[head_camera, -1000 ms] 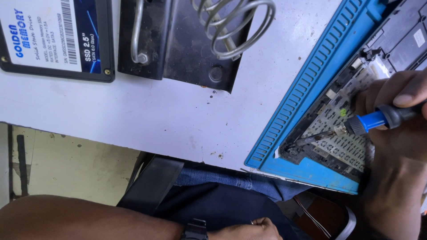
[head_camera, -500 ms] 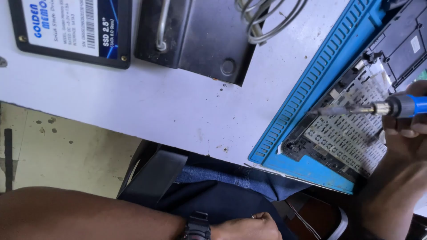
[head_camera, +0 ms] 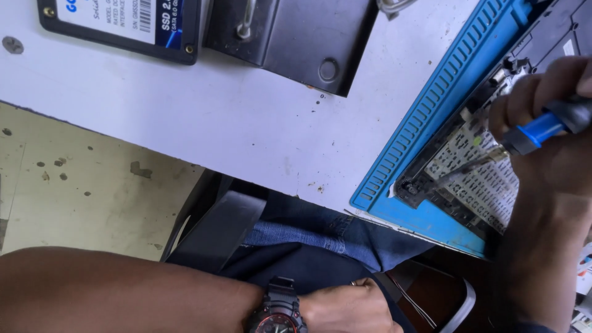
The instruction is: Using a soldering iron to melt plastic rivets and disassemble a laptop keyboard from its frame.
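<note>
Blue-handled screwdriver [head_camera: 542, 128] gripped in the right hand [head_camera: 549, 123], fingers curled tight round the handle, metal shaft slanting down-left with its tip on the lower left corner of the opened laptop chassis [head_camera: 475, 179]. Chassis lying on a blue ribbed work mat [head_camera: 425, 123] at the right end of the white bench [head_camera: 246, 123], mat's lower corner reaching past the bench edge. Wrist and forearm crossing the right part of the chassis and hiding it; exposed pale patterned sheet visible just beside the tip.

Well apart, along the far edge of the bench: one black solid-state drive [head_camera: 123, 24] with a white and blue label, one dark metal plate [head_camera: 296, 37] just beside it, one small round screw head [head_camera: 12, 44] at the far left.

Left hand [head_camera: 348, 308] down below the bench edge, resting at the lap on dark cloth, loosely curled, pinching nothing visible; one black wristwatch [head_camera: 277, 311] on its wrist. Speckled floor [head_camera: 80, 185] to the left.
</note>
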